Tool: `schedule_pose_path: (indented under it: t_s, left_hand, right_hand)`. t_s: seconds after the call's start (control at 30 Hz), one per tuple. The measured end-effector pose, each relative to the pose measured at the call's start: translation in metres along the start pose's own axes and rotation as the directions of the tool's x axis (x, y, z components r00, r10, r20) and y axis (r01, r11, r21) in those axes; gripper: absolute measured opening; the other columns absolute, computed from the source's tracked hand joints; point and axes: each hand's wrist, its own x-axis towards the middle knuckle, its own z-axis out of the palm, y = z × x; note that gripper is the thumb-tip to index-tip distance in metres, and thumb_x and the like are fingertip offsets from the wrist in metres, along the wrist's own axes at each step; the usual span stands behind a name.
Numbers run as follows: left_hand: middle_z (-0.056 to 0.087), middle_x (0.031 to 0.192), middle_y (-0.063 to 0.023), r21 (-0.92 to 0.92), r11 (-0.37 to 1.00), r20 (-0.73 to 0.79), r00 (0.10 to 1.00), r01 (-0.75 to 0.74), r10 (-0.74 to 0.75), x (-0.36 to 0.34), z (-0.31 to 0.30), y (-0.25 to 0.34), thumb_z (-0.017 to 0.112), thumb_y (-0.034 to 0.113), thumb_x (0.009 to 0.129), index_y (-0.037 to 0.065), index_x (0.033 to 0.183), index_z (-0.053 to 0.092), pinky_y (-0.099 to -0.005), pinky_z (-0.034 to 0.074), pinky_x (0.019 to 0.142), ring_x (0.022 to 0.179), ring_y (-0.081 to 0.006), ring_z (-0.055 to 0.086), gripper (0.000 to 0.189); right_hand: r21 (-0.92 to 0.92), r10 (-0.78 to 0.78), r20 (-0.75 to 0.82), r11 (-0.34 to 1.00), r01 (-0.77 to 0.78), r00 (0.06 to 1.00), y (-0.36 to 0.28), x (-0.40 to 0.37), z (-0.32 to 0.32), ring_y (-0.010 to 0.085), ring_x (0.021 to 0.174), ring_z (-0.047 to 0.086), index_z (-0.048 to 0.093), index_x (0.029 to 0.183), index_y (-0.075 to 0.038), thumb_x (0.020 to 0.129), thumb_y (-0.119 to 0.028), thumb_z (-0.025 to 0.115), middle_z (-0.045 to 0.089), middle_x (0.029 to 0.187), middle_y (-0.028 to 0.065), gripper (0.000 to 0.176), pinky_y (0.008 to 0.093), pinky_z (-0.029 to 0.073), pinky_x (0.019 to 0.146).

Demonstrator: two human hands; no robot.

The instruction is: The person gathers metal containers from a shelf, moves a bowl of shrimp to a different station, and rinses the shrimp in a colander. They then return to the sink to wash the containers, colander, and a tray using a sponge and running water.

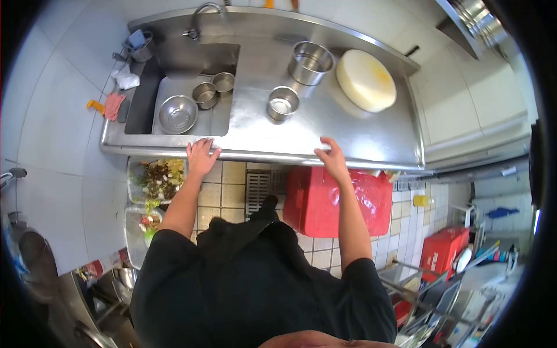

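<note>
My left hand rests on the front edge of the steel counter, just below the sink, fingers apart and holding nothing. Farther right, my right hand touches the same edge with thumb and fingers apart, also empty. Inside the sink are a metal bowl and two small metal pots. On the counter a small steel pot stands in front of a larger steel pot. A thick round white block with yellow stains lies to their right.
A faucet rises behind the sink. Under the counter front are a red bin and clear tubs of vegetable scraps. A pink cloth hangs at the sink's left rim. A metal rack stands lower right.
</note>
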Motion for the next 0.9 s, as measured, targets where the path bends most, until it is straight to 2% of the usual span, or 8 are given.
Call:
schedule_pose_path:
  t_s: [0.23, 0.33, 0.4, 0.53, 0.6, 0.67, 0.83, 0.9]
  left_hand:
    - [0.056, 0.129, -0.0099, -0.026, 0.999, 0.048, 0.998, 0.030, -0.029, 0.008, -0.006, -0.002, 0.066, 0.050, 0.083, 0.012, 0.124, 0.063, -0.0522, 0.024, 0.110, 0.123, -0.0265, 0.049, 0.056]
    - [0.063, 0.119, -0.0120, -0.146, 0.971, 0.188, 0.969, 0.190, -0.161, 0.045, -0.015, -0.010, 0.070, 0.047, 0.080, 0.009, 0.120, 0.066, -0.0471, 0.036, 0.104, 0.112, -0.0300, 0.058, 0.055]
    - [0.067, 0.110, -0.0150, -0.287, 0.850, 0.398, 0.862, 0.442, -0.313, 0.102, -0.015, -0.031, 0.072, 0.044, 0.079, 0.005, 0.115, 0.068, -0.0433, 0.044, 0.098, 0.104, -0.0320, 0.063, 0.053]
    - [0.060, 0.128, -0.0175, -0.776, 0.576, 0.283, 0.958, 0.256, -0.045, 0.301, -0.047, -0.035, 0.068, 0.042, 0.087, -0.001, 0.134, 0.053, -0.0361, 0.046, 0.097, 0.115, -0.0261, 0.060, 0.065]
    - [0.055, 0.134, -0.0203, -0.933, 0.234, 0.253, 0.961, 0.274, -0.115, 0.400, -0.084, -0.010, 0.071, 0.038, 0.085, -0.006, 0.139, 0.044, -0.0348, 0.043, 0.100, 0.121, -0.0259, 0.055, 0.075]
    - [0.061, 0.105, -0.0033, -0.989, 0.116, 0.054, 0.957, 0.090, -0.287, 0.496, -0.068, 0.002, 0.072, 0.039, 0.086, 0.011, 0.115, 0.058, -0.0327, 0.041, 0.083, 0.099, -0.0140, 0.054, 0.043]
    - [0.058, 0.083, -0.0012, -0.941, -0.253, 0.301, 0.900, 0.226, -0.315, 0.608, -0.071, 0.007, 0.064, 0.046, 0.091, 0.009, 0.091, 0.057, -0.0316, 0.045, 0.065, 0.077, -0.0120, 0.056, 0.038]
    - [0.057, 0.078, -0.0018, -0.975, -0.215, 0.109, 0.956, 0.050, -0.272, 0.602, -0.059, -0.016, 0.059, 0.049, 0.093, 0.008, 0.087, 0.057, -0.0332, 0.046, 0.063, 0.070, -0.0135, 0.056, 0.041]
  right_hand:
    - [-0.294, -0.241, -0.030, 0.930, 0.222, 0.970, -0.014, 0.127, 0.111, 0.0393, 0.109, 0.060, 0.049, 0.134, -0.007, 0.073, -0.018, 0.081, 0.026, 0.153, 0.0192, 0.071, 0.0428, 0.051, 0.092]
    - [-0.477, -0.240, 0.139, 0.834, 0.277, 0.961, -0.009, 0.145, 0.135, 0.0386, 0.114, 0.058, 0.058, 0.124, -0.006, 0.081, -0.030, 0.074, 0.039, 0.147, 0.0200, 0.052, 0.0439, 0.050, 0.092]
    - [-0.463, -0.002, 0.120, 0.885, 0.058, 0.993, -0.022, 0.157, 0.137, 0.0373, 0.108, 0.060, 0.065, 0.113, -0.006, 0.086, -0.038, 0.066, 0.055, 0.131, 0.0187, 0.041, 0.0458, 0.050, 0.088]
    - [-0.558, 0.028, -0.147, 0.823, -0.107, 0.989, -0.019, 0.168, 0.137, 0.0413, 0.095, 0.061, 0.067, 0.099, -0.005, 0.089, -0.037, 0.064, 0.064, 0.101, 0.0206, 0.034, 0.0476, 0.049, 0.080]
    - [-0.628, 0.095, -0.152, 0.760, -0.170, 0.984, 0.002, 0.172, 0.130, 0.0432, 0.094, 0.060, 0.066, 0.097, -0.002, 0.090, -0.034, 0.061, 0.063, 0.104, 0.0233, 0.033, 0.0486, 0.048, 0.083]
    - [-0.545, 0.063, -0.198, 0.823, -0.163, 0.978, 0.023, 0.169, 0.120, 0.0449, 0.092, 0.059, 0.066, 0.095, 0.000, 0.090, -0.031, 0.062, 0.063, 0.098, 0.0270, 0.032, 0.0498, 0.046, 0.081]
    - [-0.412, 0.250, -0.281, 0.840, -0.352, 0.926, 0.051, 0.154, 0.093, 0.0417, 0.091, 0.060, 0.065, 0.097, 0.004, 0.087, -0.022, 0.067, 0.063, 0.090, 0.0251, 0.028, 0.0472, 0.047, 0.079]
    - [-0.575, 0.100, -0.359, 0.759, -0.305, 0.928, -0.004, 0.146, 0.100, 0.0405, 0.105, 0.058, 0.059, 0.115, -0.001, 0.083, -0.018, 0.072, 0.057, 0.114, 0.0224, 0.039, 0.0465, 0.048, 0.087]
